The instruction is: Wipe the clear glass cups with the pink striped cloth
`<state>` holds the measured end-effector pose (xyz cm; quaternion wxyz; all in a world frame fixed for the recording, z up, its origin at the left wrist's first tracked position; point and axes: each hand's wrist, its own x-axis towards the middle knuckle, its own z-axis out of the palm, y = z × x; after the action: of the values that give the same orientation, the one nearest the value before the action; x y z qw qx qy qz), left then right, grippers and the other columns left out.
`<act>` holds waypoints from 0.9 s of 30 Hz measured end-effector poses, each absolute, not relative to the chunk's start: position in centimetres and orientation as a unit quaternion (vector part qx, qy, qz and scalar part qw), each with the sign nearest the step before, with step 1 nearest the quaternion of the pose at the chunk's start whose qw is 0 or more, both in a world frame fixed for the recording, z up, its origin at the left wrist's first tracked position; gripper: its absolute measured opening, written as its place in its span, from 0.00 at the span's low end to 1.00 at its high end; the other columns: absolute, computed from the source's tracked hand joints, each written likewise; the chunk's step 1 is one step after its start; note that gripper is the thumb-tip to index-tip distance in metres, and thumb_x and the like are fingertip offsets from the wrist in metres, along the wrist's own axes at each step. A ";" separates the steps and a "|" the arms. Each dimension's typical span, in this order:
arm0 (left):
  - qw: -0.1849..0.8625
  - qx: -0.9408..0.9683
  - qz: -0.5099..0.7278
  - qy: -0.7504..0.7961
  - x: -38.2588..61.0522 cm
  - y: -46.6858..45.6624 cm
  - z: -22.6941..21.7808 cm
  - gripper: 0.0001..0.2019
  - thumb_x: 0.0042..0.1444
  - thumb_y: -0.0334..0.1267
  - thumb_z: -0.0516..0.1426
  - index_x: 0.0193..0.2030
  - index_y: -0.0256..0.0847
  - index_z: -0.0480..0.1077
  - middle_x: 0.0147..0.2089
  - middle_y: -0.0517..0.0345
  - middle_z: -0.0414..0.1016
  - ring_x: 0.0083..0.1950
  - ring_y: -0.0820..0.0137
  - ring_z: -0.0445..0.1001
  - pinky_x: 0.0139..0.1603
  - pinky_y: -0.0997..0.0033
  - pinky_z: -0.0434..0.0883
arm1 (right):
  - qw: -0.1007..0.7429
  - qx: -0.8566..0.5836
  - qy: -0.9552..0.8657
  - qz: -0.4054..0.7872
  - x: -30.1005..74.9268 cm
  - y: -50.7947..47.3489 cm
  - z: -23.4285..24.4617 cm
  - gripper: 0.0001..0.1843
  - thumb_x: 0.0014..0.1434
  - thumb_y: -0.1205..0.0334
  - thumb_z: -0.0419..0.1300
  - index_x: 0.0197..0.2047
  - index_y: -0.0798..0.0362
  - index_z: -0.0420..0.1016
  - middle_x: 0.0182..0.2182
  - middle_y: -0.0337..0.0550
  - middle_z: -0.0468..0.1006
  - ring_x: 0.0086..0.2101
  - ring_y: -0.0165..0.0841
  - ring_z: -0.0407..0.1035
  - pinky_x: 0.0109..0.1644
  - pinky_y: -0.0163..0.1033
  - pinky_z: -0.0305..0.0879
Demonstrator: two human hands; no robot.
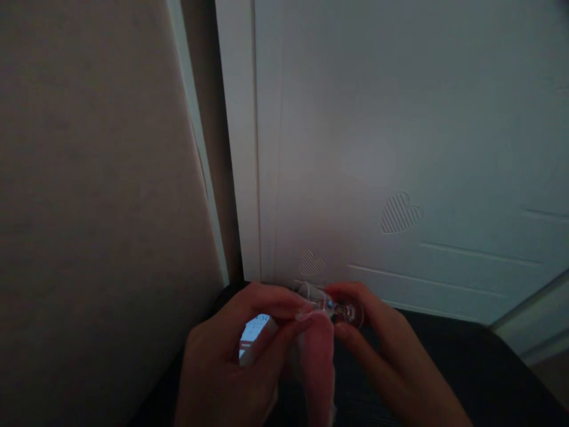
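The scene is dim. Both my hands meet low in the middle of the view around a small clear glass [326,303] with a stem and foot, lying on its side. My left hand [235,367] pinches the bowl end and also holds a pale cloth or tissue [311,367] that hangs down between the hands. My right hand [382,350] grips the foot end with thumb and fingers. Under my left hand a lit phone screen [254,333] shows, partly hidden by the fingers.
A white panelled door or cabinet front [400,148] with striped heart shapes [400,212] fills the right and centre. A beige wall or panel [98,196] stands at the left. A dark surface [466,367] lies below the hands.
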<state>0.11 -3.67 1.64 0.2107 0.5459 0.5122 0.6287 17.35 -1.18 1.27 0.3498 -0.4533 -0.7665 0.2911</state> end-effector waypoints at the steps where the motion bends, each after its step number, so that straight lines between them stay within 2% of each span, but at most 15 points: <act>1: 0.212 0.550 0.620 0.517 0.1 -3.7 1.6 0.02 0.50 0.39 0.64 0.28 0.50 0.76 0.25 0.64 0.81 0.29 0.65 0.80 0.27 0.72 0.78 | 0.344 -0.453 -0.766 0.300 17.2 -1.1 1.2 0.14 0.64 0.65 0.55 0.53 0.44 0.67 0.42 0.38 0.78 0.40 0.34 0.73 0.42 0.37 0.66; 3: 0.200 0.544 0.623 0.526 0.1 -3.8 1.6 0.04 0.50 0.37 0.64 0.27 0.51 0.76 0.26 0.66 0.81 0.29 0.67 0.80 0.26 0.75 0.76 | 0.333 -0.451 -0.764 0.320 17.1 -1.2 1.2 0.12 0.65 0.64 0.54 0.51 0.44 0.67 0.37 0.36 0.79 0.37 0.32 0.73 0.39 0.35 0.65; 6: 0.180 0.527 0.644 0.525 0.0 -3.9 1.4 0.09 0.49 0.32 0.64 0.28 0.55 0.75 0.29 0.73 0.80 0.32 0.72 0.79 0.31 0.80 0.74 | 0.333 -0.428 -0.768 0.341 17.1 -1.4 1.3 0.10 0.66 0.66 0.52 0.47 0.44 0.68 0.30 0.32 0.77 0.30 0.29 0.71 0.32 0.32 0.63; 10: 0.171 0.531 0.641 0.527 -0.3 -3.6 1.1 0.10 0.49 0.32 0.65 0.29 0.57 0.75 0.29 0.76 0.80 0.32 0.74 0.79 0.35 0.81 0.73 | 0.381 -0.400 -0.774 0.308 17.2 -1.6 1.4 0.11 0.67 0.65 0.49 0.46 0.44 0.71 0.25 0.32 0.73 0.26 0.28 0.69 0.28 0.30 0.62; 14: 0.171 0.559 0.613 0.532 -1.0 -3.2 0.9 0.12 0.52 0.30 0.64 0.33 0.58 0.74 0.33 0.79 0.81 0.36 0.77 0.80 0.38 0.85 0.73 | 0.393 -0.425 -0.758 0.302 17.1 -1.6 1.4 0.12 0.69 0.63 0.47 0.46 0.44 0.71 0.26 0.32 0.73 0.28 0.29 0.70 0.30 0.31 0.62; 17: 0.157 0.596 0.583 0.530 -1.3 -3.0 0.7 0.13 0.54 0.30 0.62 0.37 0.60 0.73 0.36 0.81 0.81 0.39 0.79 0.80 0.39 0.88 0.72 | 0.387 -0.440 -0.755 0.295 17.2 -1.4 1.3 0.10 0.67 0.62 0.49 0.47 0.43 0.69 0.27 0.32 0.73 0.30 0.30 0.70 0.32 0.33 0.61; 21: 0.129 0.612 0.556 0.547 -1.2 -2.7 0.5 0.12 0.52 0.31 0.63 0.38 0.59 0.74 0.36 0.79 0.82 0.37 0.79 0.81 0.39 0.88 0.72 | 0.399 -0.452 -0.733 0.314 17.7 -1.0 1.1 0.08 0.64 0.62 0.54 0.47 0.43 0.69 0.32 0.34 0.75 0.34 0.32 0.71 0.37 0.36 0.64; 27: 0.124 0.620 0.555 0.540 -0.5 -2.3 0.3 0.11 0.51 0.32 0.63 0.39 0.55 0.74 0.36 0.76 0.83 0.38 0.76 0.81 0.40 0.86 0.73 | 0.414 -0.470 -0.715 0.310 18.2 -1.0 1.1 0.15 0.59 0.70 0.59 0.47 0.43 0.69 0.31 0.34 0.74 0.32 0.32 0.70 0.37 0.38 0.65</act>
<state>-0.52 -2.29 0.26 0.1243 0.6202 0.5399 0.5554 18.17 -1.00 1.10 0.4137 -0.4698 -0.7155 0.3102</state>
